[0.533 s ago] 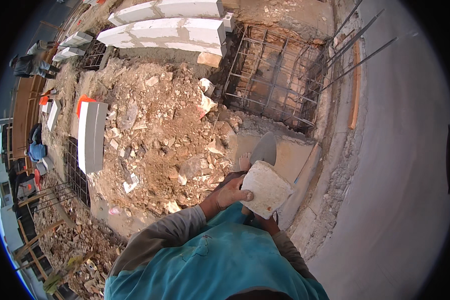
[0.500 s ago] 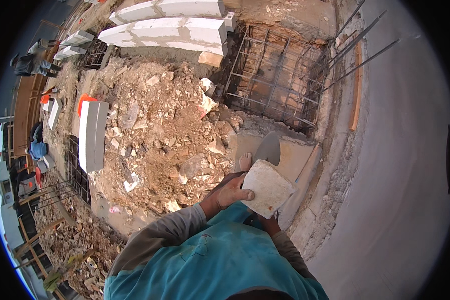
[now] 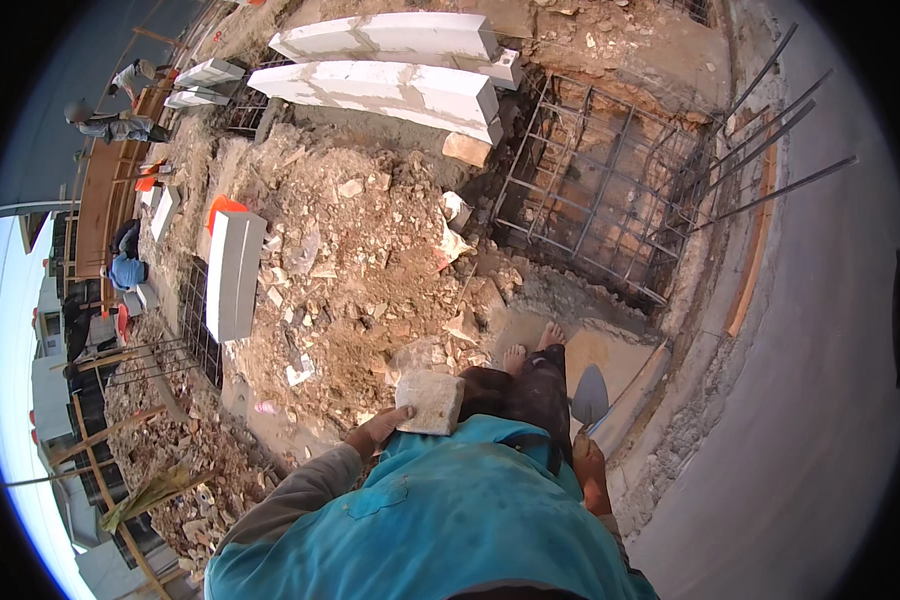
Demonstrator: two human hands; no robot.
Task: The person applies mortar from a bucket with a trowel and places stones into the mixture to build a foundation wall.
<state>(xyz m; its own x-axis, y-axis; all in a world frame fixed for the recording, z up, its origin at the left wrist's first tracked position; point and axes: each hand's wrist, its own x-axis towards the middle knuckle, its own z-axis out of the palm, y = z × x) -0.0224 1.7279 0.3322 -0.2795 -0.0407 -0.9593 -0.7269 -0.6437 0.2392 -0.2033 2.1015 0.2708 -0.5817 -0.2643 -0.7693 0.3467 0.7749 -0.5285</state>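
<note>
A rough, pale squarish stone block (image 3: 429, 402) rests in my left hand (image 3: 378, 430), with the thumb lying over its near left edge. The block is held in front of my blue shirt, to the left of my legs. Down at my right side, my right hand (image 3: 589, 464) is closed round the handle of a trowel. The grey pointed blade of the trowel (image 3: 590, 396) extends forward, over the sandy ground beside my bare feet. Most of the handle is hidden in my fist.
Rubble and broken stone (image 3: 370, 260) cover the ground ahead. A rebar cage (image 3: 595, 190) sits in a pit at front right, with bars (image 3: 785, 130) jutting out. White block walls (image 3: 380, 90) stand beyond, and a white block (image 3: 235, 275) lies left. Two people (image 3: 120, 127) work at far left.
The stone block has moved left, away from the trowel, held by my left hand alone. My right hand has come into view on the trowel, off to the right. The view has shifted.
</note>
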